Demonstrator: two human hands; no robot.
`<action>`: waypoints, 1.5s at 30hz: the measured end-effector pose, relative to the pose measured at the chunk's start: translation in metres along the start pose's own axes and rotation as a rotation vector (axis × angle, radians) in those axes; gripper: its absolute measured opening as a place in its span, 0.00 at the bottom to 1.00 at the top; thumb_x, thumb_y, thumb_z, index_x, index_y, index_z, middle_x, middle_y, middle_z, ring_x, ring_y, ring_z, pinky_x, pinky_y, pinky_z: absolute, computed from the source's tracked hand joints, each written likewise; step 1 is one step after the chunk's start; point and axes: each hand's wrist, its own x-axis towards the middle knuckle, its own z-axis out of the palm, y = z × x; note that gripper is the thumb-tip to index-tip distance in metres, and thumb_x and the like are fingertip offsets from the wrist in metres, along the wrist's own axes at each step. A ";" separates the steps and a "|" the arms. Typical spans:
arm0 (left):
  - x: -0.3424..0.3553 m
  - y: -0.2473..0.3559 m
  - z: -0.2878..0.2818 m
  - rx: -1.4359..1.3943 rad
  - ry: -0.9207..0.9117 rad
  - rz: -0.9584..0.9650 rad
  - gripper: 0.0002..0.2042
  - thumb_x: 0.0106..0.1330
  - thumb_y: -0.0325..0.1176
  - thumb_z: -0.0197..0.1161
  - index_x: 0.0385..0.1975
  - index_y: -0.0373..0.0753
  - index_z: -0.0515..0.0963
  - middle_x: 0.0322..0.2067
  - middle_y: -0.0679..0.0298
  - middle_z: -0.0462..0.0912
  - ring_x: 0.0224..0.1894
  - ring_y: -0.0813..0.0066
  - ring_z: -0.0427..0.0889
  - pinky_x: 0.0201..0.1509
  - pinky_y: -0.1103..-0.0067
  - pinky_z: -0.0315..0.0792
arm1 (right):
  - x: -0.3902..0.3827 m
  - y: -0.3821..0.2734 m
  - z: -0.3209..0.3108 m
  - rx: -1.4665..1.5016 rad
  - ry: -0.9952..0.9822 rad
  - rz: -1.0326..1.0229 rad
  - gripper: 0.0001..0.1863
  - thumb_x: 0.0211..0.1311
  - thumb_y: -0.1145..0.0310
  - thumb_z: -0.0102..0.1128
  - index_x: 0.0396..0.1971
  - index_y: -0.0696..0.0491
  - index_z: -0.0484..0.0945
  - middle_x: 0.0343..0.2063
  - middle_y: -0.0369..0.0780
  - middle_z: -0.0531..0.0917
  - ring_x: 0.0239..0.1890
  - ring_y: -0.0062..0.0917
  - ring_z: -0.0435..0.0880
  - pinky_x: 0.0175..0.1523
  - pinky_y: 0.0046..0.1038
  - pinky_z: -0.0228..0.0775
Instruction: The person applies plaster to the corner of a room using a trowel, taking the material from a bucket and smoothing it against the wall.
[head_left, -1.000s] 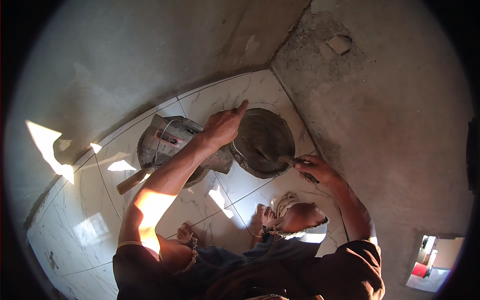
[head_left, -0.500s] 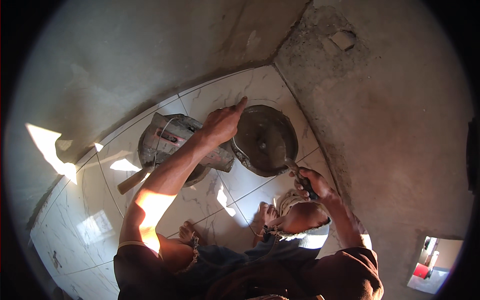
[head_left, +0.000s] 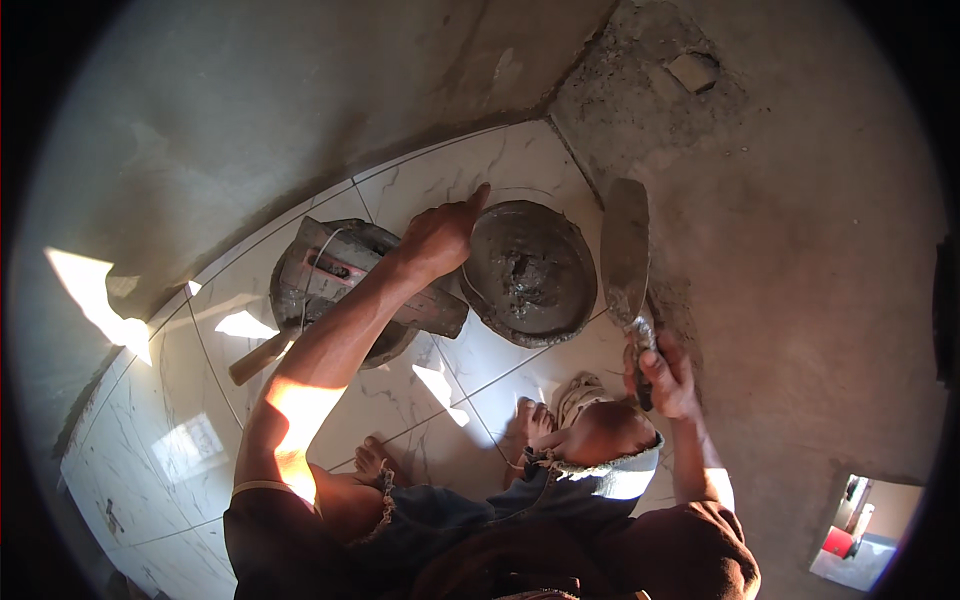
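A round dark bucket (head_left: 578, 318) of wet grey mortar (head_left: 525, 270) stands on the tiles in front of me. My left hand (head_left: 443, 238) is closed at the bucket's left rim, one finger stretched out along it; the other fingertips are partly hidden. My right hand (head_left: 664, 378) grips the dark handle of a trowel (head_left: 627, 245). The trowel's long blade is grey with mortar, points away from me and is right of the bucket, clear of it.
Left of the bucket, a second dirty bucket (head_left: 385, 352) carries a mortar-caked, reddish tool (head_left: 335, 268) laid across it. A wooden handle (head_left: 262, 357) sticks out there. Plastered walls (head_left: 780, 260) meet at the far corner. My bare feet (head_left: 538, 420) are close in front.
The trowel has come up out of the bucket and moved right, its blade now in the open. The mortar's surface looks lumpier in the middle. My left hand has stayed at the rim.
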 end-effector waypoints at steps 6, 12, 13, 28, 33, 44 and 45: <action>-0.002 0.011 -0.001 0.021 0.024 0.055 0.34 0.54 0.18 0.52 0.66 0.36 0.58 0.36 0.45 0.82 0.41 0.49 0.82 0.44 0.61 0.76 | 0.007 0.084 -0.009 -0.109 0.016 0.465 0.26 0.67 0.44 0.48 0.36 0.56 0.70 0.16 0.35 0.71 0.13 0.18 0.68 0.18 0.24 0.58; 0.005 0.011 -0.008 0.005 -0.051 -0.001 0.33 0.54 0.18 0.52 0.65 0.36 0.59 0.37 0.46 0.82 0.40 0.49 0.82 0.44 0.61 0.76 | 0.021 0.049 -0.008 -0.116 0.027 0.354 0.19 0.69 0.51 0.49 0.35 0.55 0.71 0.14 0.35 0.72 0.14 0.17 0.69 0.18 0.23 0.59; 0.002 0.011 -0.004 -0.003 -0.057 -0.011 0.33 0.54 0.18 0.51 0.65 0.35 0.59 0.36 0.46 0.82 0.40 0.49 0.82 0.44 0.61 0.76 | 0.020 0.050 -0.006 -0.156 0.036 0.384 0.17 0.69 0.54 0.50 0.35 0.55 0.71 0.15 0.35 0.74 0.14 0.17 0.68 0.18 0.23 0.59; 0.004 0.014 -0.009 -0.003 -0.096 -0.036 0.33 0.55 0.20 0.51 0.66 0.35 0.57 0.38 0.45 0.82 0.41 0.48 0.83 0.45 0.60 0.76 | 0.047 -0.015 -0.037 -1.379 -0.286 0.125 0.17 0.58 0.56 0.58 0.40 0.54 0.76 0.26 0.50 0.82 0.34 0.47 0.82 0.40 0.47 0.73; 0.001 0.017 -0.011 0.025 -0.053 -0.011 0.33 0.56 0.20 0.51 0.66 0.35 0.57 0.38 0.45 0.82 0.41 0.49 0.83 0.46 0.60 0.77 | 0.087 0.026 0.002 -1.411 -0.238 0.149 0.18 0.61 0.57 0.54 0.42 0.55 0.76 0.29 0.50 0.83 0.35 0.47 0.83 0.43 0.46 0.75; 0.007 0.007 -0.004 -0.014 -0.116 -0.058 0.35 0.55 0.22 0.52 0.68 0.38 0.56 0.38 0.46 0.82 0.42 0.48 0.82 0.47 0.59 0.75 | 0.022 0.049 -0.006 -1.018 0.204 -0.139 0.18 0.59 0.62 0.60 0.48 0.52 0.75 0.33 0.50 0.83 0.34 0.47 0.83 0.37 0.43 0.76; 0.005 0.003 -0.009 -0.008 -0.102 -0.041 0.35 0.55 0.22 0.52 0.68 0.38 0.56 0.38 0.46 0.82 0.42 0.48 0.82 0.47 0.59 0.75 | 0.027 0.044 -0.003 -1.028 0.189 -0.162 0.19 0.58 0.62 0.61 0.48 0.51 0.74 0.33 0.50 0.83 0.34 0.47 0.83 0.37 0.43 0.76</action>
